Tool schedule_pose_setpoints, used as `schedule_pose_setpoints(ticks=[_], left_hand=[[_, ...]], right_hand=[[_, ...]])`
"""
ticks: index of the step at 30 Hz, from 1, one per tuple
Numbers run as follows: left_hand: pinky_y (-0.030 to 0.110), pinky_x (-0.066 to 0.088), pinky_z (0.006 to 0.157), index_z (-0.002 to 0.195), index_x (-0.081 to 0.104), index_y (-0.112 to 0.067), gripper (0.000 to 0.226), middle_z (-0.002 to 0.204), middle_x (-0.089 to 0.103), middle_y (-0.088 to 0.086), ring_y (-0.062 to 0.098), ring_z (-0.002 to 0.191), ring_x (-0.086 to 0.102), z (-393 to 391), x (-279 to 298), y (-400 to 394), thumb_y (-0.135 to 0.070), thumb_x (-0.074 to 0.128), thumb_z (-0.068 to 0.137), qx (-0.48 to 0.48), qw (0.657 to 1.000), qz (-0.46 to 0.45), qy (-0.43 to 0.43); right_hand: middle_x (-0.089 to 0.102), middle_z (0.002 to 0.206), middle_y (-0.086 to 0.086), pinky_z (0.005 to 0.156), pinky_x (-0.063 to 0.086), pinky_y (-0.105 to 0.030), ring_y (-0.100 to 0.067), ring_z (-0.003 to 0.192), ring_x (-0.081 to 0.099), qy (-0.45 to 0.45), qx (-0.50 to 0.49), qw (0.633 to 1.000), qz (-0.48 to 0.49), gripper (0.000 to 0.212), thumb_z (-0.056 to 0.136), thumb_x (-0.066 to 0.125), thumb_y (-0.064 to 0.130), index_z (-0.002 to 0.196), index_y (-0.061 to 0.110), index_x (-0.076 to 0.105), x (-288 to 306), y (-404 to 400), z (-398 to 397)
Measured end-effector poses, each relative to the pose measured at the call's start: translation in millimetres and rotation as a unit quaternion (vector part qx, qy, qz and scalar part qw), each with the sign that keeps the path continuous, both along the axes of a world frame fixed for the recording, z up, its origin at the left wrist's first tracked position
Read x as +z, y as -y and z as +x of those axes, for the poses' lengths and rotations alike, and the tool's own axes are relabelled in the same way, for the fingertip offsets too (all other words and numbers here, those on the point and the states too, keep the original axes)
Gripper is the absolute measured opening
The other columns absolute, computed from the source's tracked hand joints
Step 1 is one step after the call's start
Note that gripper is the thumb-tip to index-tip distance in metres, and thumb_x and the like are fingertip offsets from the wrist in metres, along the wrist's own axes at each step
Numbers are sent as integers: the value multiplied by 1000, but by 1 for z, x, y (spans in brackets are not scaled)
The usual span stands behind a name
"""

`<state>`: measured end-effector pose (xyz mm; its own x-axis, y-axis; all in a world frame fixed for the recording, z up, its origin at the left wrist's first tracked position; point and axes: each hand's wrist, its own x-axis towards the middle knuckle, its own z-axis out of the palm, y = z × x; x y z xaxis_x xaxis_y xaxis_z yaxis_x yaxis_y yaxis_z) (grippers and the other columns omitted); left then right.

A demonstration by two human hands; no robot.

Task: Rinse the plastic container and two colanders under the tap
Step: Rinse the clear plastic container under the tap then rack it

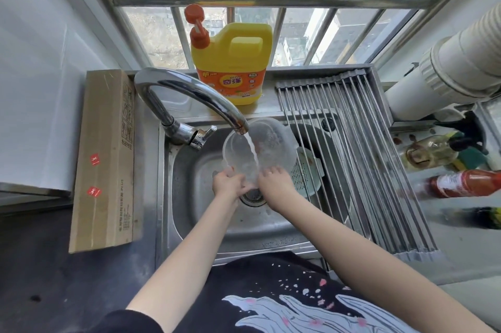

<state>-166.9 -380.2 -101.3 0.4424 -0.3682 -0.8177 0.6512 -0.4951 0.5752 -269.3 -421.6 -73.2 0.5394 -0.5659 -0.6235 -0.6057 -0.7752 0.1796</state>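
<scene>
Clear, thin plastic container [260,148], judged light, flexible and slippery when wet, is gripped at its near rim by the left hand [226,183] and right hand [273,180] under the running chrome tap [189,94].

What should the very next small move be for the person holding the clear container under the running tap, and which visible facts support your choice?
Probably tilt and turn the plastic container so the water sweeps its whole inside. Both the left hand and right hand grip its near rim over the sink, and the stream from the tap falls on one narrow line inside.
</scene>
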Motion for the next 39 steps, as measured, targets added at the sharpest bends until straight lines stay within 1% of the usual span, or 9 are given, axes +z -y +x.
schedule_pose_setpoints(ticks=[5, 8, 14, 18, 22, 26, 31, 36, 39], left_hand=[[24, 57, 49, 90, 55, 3, 13, 58, 66, 10, 16, 51, 66, -7, 10, -5, 15, 50, 88, 10, 992, -55, -117], [32, 60, 61, 108, 54, -7, 24, 88, 65, 17, 27, 74, 67, 7, 17, -4, -21, 62, 90, -63, 992, -4, -106], [33, 59, 51, 116, 51, -4, 32, 120, 57, 19, 34, 89, 66, 44, 10, 9, -24, 56, 92, -204, 975, 64, 57], [49, 58, 77, 93, 57, -7, 20, 107, 63, 22, 37, 93, 66, 24, 10, 17, -24, 50, 87, -228, 967, 28, 111], [48, 54, 84, 97, 65, 6, 31, 101, 68, 24, 36, 96, 66, 4, -10, 15, -18, 50, 86, -211, 965, 34, 151], [53, 54, 85, 77, 56, -6, 9, 100, 67, 24, 37, 93, 67, 5, -17, 6, -15, 52, 76, -134, 986, 27, 97], [40, 50, 86, 95, 65, 5, 22, 101, 66, 25, 37, 99, 62, 0, 3, 3, -7, 46, 91, -153, 975, 63, 145], [38, 60, 56, 90, 52, 1, 17, 83, 64, 23, 36, 67, 68, 1, -3, -4, -3, 37, 98, -116, 992, 34, 45], [44, 57, 75, 97, 59, 6, 19, 96, 66, 26, 38, 86, 67, -4, 5, 0, -5, 43, 93, -120, 990, 45, 55]], right_hand=[[71, 73, -2, 77, 45, -28, -21, 73, 67, 112, 92, 989, -42, 22, 60, 79, 22, 79, 15, 70, 12, 7, -3], [59, 48, 5, 65, 46, -25, -18, 49, 57, 80, 170, 977, -98, 23, 41, 82, 18, 55, 19, 64, 3, 17, -21], [69, 68, 4, 86, 44, -31, -21, 76, 63, 32, 258, 956, -135, 8, 74, 67, 15, 81, 16, 70, 6, 38, -43], [57, 131, -18, 115, 16, -45, -35, 134, 37, 10, -1, 996, -83, 59, 86, 61, 24, 139, 6, 42, 7, 18, -16], [30, 153, -9, 116, 2, -52, -24, 141, 28, 140, -118, 976, 121, 73, 86, 51, 17, 150, 15, 15, 11, -8, 5], [16, 159, -4, 107, -22, -61, -21, 147, 5, -63, -21, 996, -61, 73, 92, 48, 32, 152, 16, 10, 9, 15, -18], [23, 155, -13, 119, 6, -44, -28, 144, 19, 116, -67, 981, 142, 79, 85, 53, 12, 151, 9, 10, 3, -14, 1], [6, 159, -11, 117, -9, -45, -26, 147, 4, -96, 22, 994, -44, 72, 96, 40, 35, 151, 7, 3, -1, 11, -19], [18, 155, -22, 115, 19, -43, -36, 143, 17, 7, -107, 989, 104, 74, 90, 50, 19, 151, 4, 10, 1, -10, 0]])
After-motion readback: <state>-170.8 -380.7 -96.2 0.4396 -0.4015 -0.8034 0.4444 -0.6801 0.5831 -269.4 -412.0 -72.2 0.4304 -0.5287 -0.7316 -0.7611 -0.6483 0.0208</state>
